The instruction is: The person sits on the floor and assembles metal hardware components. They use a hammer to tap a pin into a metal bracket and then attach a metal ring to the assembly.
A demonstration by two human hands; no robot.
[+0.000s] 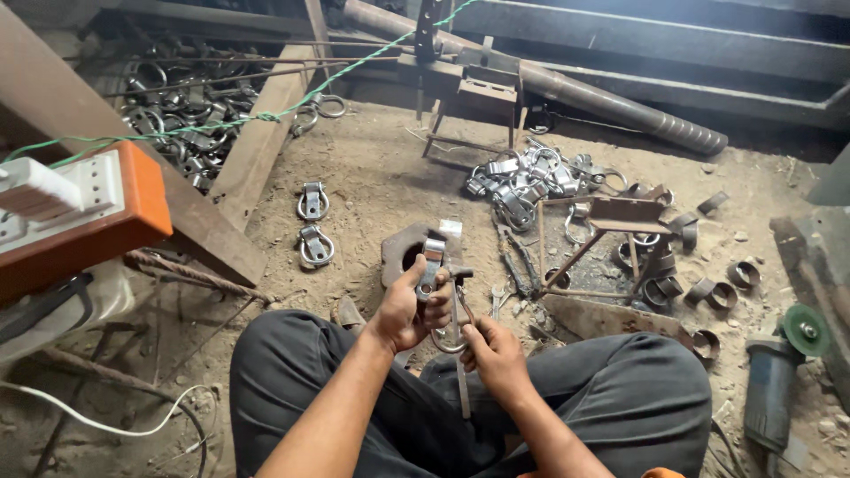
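- Close by, above the crossed legs in dark trousers (620,389), the left hand (409,305) is closed around a metal bracket (431,265) with a ring (450,341) hanging from it, held upright over a rusty steel block (398,252) with a hole in it.
- The right hand (496,350) is clenched on the handle of a small hammer (459,301), whose head sits just beside the bracket's upper part.
- Just beyond the block, two finished-looking ring brackets (314,226) lie apart on the dirt floor (381,168), one behind the other.
- To the right, curved metal strips (708,288) lie scattered near a small iron stand (611,226); they look like blanks not yet worked.
- Near the right edge stands an angle grinder (779,363) with a green disc.
- Farther out, a heap of assembled brackets (531,181) sits in the middle, and a bigger pile (186,106) lies upper left behind a wooden beam (257,142).
- I judge the work well along: many pieces are done, one is in hand, and a fair number of strips are left.
- At the back, a long steel pipe (575,88) lies across.
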